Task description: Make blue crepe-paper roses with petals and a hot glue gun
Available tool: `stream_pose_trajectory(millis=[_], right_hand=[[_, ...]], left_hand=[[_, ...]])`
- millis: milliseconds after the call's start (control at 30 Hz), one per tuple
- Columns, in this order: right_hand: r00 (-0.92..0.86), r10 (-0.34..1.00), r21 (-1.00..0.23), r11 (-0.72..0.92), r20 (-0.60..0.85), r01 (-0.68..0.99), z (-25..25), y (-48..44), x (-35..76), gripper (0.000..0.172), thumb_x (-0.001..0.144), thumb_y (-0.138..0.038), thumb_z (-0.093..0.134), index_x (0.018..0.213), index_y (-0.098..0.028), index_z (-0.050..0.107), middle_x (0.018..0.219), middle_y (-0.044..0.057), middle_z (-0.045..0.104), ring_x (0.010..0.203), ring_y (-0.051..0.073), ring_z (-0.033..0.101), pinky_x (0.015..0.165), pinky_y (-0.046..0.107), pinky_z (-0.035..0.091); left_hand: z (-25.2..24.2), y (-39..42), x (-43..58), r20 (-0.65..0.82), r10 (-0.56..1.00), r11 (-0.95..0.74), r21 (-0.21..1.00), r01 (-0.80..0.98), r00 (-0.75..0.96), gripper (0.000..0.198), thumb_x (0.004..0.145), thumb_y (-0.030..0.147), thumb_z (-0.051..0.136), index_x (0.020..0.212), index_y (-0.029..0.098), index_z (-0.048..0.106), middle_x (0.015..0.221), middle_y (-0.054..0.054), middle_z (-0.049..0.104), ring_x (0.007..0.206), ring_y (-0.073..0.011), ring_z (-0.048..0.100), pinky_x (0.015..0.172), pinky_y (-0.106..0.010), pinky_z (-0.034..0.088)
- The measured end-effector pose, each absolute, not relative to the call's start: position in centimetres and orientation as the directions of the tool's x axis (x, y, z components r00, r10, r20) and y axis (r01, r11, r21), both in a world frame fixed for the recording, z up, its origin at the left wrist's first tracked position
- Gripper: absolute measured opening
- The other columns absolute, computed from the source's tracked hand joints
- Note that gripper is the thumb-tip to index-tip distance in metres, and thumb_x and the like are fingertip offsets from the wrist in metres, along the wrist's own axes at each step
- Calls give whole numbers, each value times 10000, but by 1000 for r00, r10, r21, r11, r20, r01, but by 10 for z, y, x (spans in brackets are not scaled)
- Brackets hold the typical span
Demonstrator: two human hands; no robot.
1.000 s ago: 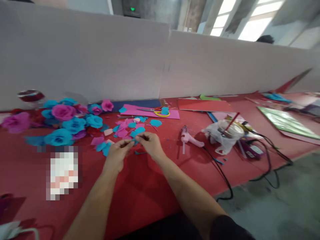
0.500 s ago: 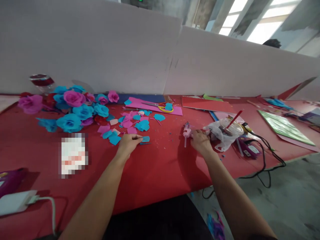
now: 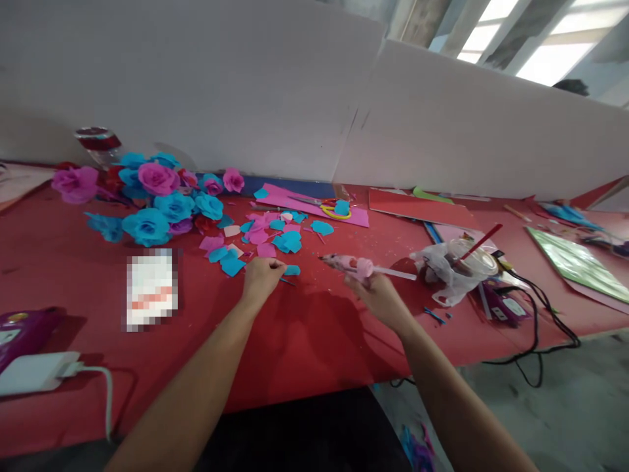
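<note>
My left hand [image 3: 264, 278] pinches a small blue paper piece [image 3: 292, 270] just above the red table, with a thin blue strip [image 3: 287, 282] beside it. In my right hand [image 3: 377, 294] is a pink glue gun [image 3: 351, 263], its dark tip pointing left toward the paper and a clear glue stick [image 3: 396, 273] poking out of its back. Cut blue and pink petals [image 3: 255, 236] lie scattered beyond my left hand. Blue, pink and red paper flowers [image 3: 160, 196] are bunched at the left.
Yellow-handled scissors [image 3: 334, 210] rest on pink paper at the back. Right of my right hand stand a plastic bag [image 3: 445, 272] and a lidded cup with a red straw, near black cables [image 3: 535, 295]. A white charger [image 3: 39, 373] lies front left.
My right hand has lifted the glue gun off the table and turned it to point left. My left hand still pinches the blue paper. The view has shifted slightly.
</note>
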State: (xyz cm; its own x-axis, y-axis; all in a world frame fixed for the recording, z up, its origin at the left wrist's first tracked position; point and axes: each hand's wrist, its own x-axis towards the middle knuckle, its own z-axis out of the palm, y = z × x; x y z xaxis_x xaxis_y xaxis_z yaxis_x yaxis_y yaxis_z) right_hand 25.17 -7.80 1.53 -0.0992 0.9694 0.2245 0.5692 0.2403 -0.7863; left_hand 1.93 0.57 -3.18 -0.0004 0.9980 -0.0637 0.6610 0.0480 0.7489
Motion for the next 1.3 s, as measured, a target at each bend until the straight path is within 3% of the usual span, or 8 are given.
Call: stream_pose_trajectory(millis=[133, 233, 667, 1300], right_hand=[[-272, 947, -874, 273, 170, 402, 7, -74, 220, 338, 895, -289, 468, 1207, -269, 595, 1202, 30, 651, 1199, 228, 554, 1029, 374, 421], [-309, 935, -882, 286, 172, 375, -1, -69, 212, 361, 908, -283, 459, 1252, -288, 566, 1278, 18, 609, 1249, 222, 514, 1064, 390, 388], [-276, 951, -856, 258, 142, 449, -8, -58, 208, 346, 889, -256, 505, 1225, -268, 587, 1267, 23, 621, 1198, 225, 556, 1029, 380, 417], [-253, 955, -840, 264, 158, 473, -12, -57, 206, 337, 890, -260, 510, 1219, -279, 581, 1266, 33, 621, 1188, 234, 561, 1020, 416, 419]], left_hand=[[-31, 6, 19, -83, 997, 64, 740, 670, -3, 180, 737, 266, 606, 773, 182, 761, 804, -60, 754, 766, -188, 670, 669, -257, 436], [-29, 5, 20, -86, 996, 65, 739, 671, -1, 174, 744, 263, 606, 771, 186, 760, 812, -56, 756, 751, -184, 669, 677, -259, 444], [-30, 5, 19, -45, 999, 15, 746, 666, 28, 176, 760, 252, 599, 782, 180, 758, 857, -70, 758, 823, -193, 684, 681, -261, 439], [-21, 3, 21, -89, 996, 44, 730, 683, 31, 147, 738, 191, 598, 770, 153, 736, 773, -72, 737, 740, -173, 659, 651, -245, 427]])
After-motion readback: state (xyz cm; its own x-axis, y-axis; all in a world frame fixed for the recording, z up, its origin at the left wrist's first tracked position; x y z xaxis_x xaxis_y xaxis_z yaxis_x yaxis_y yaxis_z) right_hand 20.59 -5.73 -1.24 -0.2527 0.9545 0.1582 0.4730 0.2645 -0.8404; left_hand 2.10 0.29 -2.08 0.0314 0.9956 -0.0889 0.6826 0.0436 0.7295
